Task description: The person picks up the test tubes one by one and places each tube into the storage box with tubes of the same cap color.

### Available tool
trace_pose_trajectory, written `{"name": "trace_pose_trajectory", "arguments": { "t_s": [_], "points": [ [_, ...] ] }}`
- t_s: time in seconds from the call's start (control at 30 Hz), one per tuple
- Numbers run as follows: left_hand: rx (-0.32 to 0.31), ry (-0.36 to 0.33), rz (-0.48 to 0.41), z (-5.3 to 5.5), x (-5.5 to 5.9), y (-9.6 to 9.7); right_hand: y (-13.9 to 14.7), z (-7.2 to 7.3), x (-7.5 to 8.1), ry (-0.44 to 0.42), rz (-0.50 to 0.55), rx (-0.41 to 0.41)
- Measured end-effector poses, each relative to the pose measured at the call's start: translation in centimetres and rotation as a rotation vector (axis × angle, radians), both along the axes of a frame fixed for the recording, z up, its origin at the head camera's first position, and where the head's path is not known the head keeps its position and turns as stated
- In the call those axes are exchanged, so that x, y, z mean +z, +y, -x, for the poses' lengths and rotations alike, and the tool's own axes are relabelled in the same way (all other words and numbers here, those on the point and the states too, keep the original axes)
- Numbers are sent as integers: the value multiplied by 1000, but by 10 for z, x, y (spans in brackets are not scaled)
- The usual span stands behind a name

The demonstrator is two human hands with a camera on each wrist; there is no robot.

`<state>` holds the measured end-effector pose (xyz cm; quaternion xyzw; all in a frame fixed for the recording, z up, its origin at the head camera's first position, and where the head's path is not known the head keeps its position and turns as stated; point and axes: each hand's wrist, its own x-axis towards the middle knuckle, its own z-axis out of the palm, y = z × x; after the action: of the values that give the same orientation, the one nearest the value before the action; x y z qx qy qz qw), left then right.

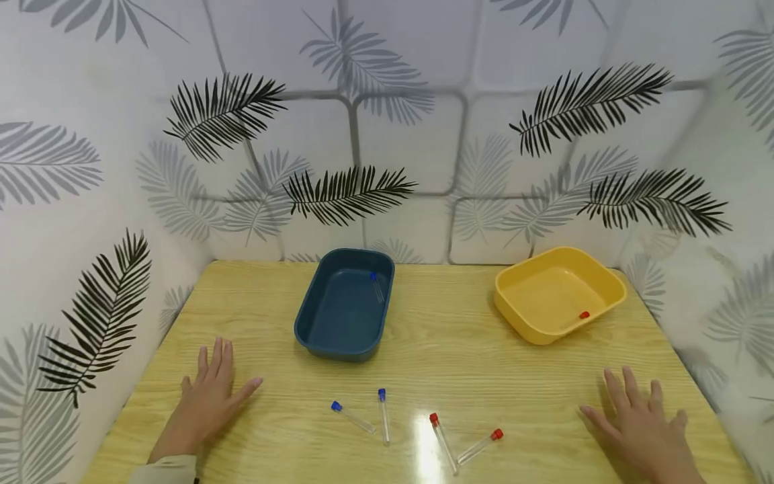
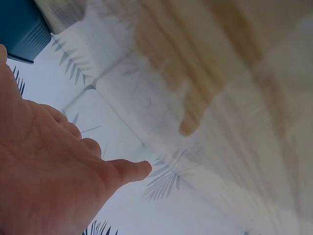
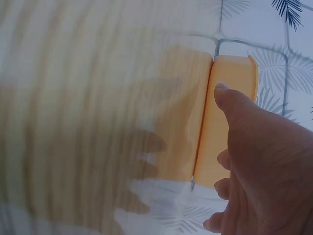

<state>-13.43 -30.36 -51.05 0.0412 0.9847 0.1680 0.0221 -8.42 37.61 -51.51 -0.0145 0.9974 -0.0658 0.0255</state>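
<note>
Left hand (image 1: pixel 208 403): fingers spread wide, over the desk (image 1: pixel 284 444).
Right hand (image 1: pixel 650 430): likewise spread.
Blue-capped tubes (image 1: pixel 383 419): two on desk, one in blue tray (image 1: pixel 338 309).
Red-capped tubes (image 1: pixel 444 445): two on desk, one in yellow tray (image 1: pixel 544 296).

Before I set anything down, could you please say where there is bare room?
A wide patch lies between the blue tray and the yellow tray, another between the left hand and the blue tray. Front centre is crowded: four capped tubes lie close together.
</note>
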Motion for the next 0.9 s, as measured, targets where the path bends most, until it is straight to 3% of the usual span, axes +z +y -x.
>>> {"name": "trace_pose_trajectory", "arguments": {
  "t_s": [0.23, 0.53, 0.9],
  "points": [
    [-13, -8, -6, 2, 1, 0, -4, 1, 1, -12, 57, -7],
    [-24, -18, -26, 7, -1, -1, -12, 3, -1, 5, 51, 42],
    [-47, 18, -72, 15, 2, 8, -49, 8, 3, 66, 74, 141]
  ]
}}
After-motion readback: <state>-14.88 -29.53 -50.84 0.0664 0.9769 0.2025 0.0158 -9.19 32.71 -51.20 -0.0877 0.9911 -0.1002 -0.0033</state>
